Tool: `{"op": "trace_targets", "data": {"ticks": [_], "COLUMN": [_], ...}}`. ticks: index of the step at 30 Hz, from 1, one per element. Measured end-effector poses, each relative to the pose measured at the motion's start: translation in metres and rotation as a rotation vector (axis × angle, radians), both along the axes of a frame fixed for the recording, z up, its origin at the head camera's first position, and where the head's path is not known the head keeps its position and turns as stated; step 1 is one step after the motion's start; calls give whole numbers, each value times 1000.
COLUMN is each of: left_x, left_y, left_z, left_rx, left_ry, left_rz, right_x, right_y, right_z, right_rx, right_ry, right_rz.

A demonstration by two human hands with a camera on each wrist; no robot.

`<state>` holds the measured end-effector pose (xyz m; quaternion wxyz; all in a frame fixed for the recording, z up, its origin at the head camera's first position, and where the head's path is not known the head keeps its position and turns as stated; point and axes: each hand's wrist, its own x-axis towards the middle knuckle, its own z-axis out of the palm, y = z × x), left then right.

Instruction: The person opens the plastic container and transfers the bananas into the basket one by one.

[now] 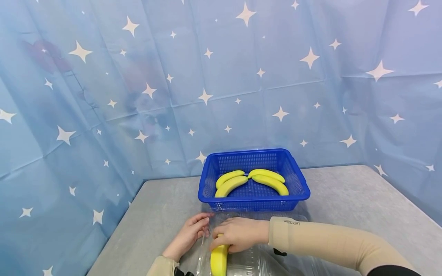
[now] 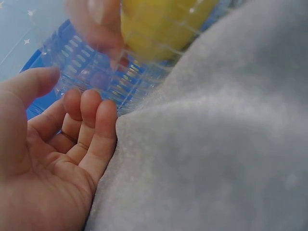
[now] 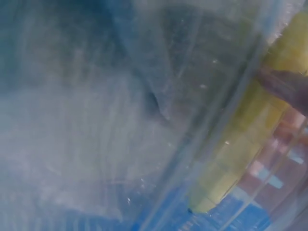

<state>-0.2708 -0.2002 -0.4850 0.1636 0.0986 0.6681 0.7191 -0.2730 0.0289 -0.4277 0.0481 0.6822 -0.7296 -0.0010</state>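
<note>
A yellow banana [image 1: 218, 261] stands in my right hand [image 1: 241, 234], gripped near its upper end over a clear plastic container [image 1: 257, 264]. Through the clear plastic, the right wrist view shows the banana [image 3: 240, 149] with fingers [image 3: 288, 89] on it. My left hand [image 1: 190, 233] is at the container's left side, fingers loosely bent and holding nothing. In the left wrist view its palm [image 2: 53, 183] faces up, fingertips close to the clear wall; whether they touch it I cannot tell. The container's lower part is cut off by the head view's edge.
Behind the container, a blue plastic basket [image 1: 253, 200] holds several more bananas [image 1: 232, 186]. Both stand on a grey table [image 1: 165, 199]. A blue curtain with white stars [image 1: 241, 88] hangs along the back and left sides.
</note>
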Motion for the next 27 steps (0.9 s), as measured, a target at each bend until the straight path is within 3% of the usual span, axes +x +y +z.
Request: {"op": "trace_targets", "data": {"ticks": [27], "left_x": [0], "left_y": [-2], "left_z": [-2], "left_rx": [-5], "left_ry": [22], "left_rz": [-26], "right_x": [-3], "right_y": [5], "right_z": [2], "right_rx": [1], "right_ry": [-46], "right_rz": [-28]}}
